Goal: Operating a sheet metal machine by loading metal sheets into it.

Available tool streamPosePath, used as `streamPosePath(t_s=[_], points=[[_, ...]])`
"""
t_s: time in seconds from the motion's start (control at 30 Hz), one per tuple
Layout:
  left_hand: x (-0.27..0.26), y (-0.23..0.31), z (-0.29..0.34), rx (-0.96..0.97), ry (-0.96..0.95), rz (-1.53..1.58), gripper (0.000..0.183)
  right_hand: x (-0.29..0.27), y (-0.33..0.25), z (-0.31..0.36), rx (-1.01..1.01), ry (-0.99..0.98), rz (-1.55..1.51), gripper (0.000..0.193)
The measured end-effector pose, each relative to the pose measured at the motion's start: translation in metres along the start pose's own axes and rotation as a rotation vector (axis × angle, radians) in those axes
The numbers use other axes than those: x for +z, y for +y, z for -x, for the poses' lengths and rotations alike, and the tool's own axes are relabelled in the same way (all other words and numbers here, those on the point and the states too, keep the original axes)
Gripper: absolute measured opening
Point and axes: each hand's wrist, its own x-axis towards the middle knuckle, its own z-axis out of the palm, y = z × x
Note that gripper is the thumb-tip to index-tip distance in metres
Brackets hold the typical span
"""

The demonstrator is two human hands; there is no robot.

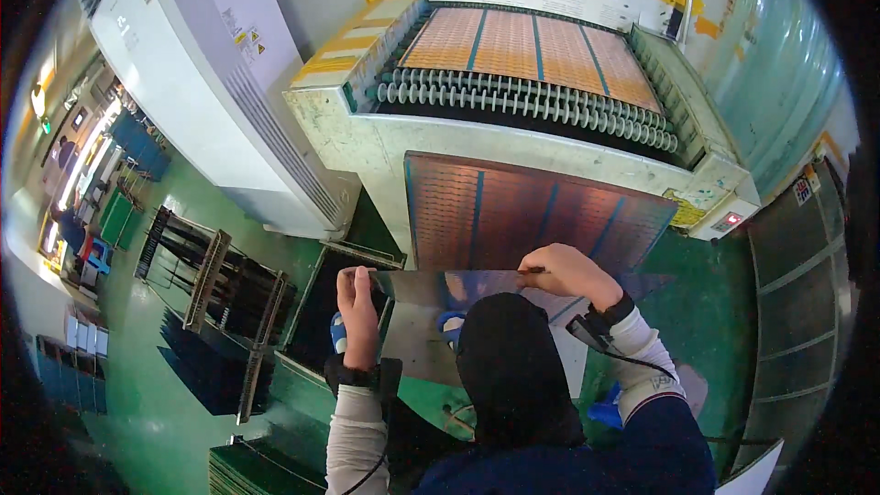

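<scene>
My left hand [357, 307] is closed on the left end of a thin, shiny grey panel [417, 286], near its top edge. Farther right, my right hand [568, 275] pinches the same edge with bent fingers. The sheet is held up in front of me, and a dark rounded shape hides much of its lower middle. Just beyond it, a copper-coloured circuit panel [513, 211] with blue stripes leans against a roller machine [367, 147]. A similar striped copper panel [513, 41] lies flat on the machine's bed, behind the white disc rollers [532, 105].
Left of my hands stand a dark-lined rack [302, 312] and a slatted rack [211, 284] on the green floor. A tall white cabinet unit [202, 73] rises behind them. Stacked dark panels [238, 472] lie lower left. A grey framed panel [797, 284] stands at right.
</scene>
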Motion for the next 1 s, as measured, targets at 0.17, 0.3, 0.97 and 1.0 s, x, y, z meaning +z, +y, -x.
streamPosePath(t_s=[0.17,0.3,0.97,1.0], points=[[0.002,0.003,0.001,0.002,0.006,0.010,0.020,-0.006,-0.010,-0.002,0.094,-0.068,-0.026,0.020],[0.002,0.004,0.001,-0.011,-0.001,0.012,0.021,-0.004,-0.005,-0.001,0.071,-0.048,0.003,0.020],[-0.012,0.005,0.007,0.023,-0.074,0.047,0.025,0.001,-0.009,-0.001,0.043,0.000,0.150,0.018],[-0.015,0.003,0.008,0.041,-0.071,0.067,0.029,0.003,-0.010,-0.001,0.018,0.009,0.157,0.018]])
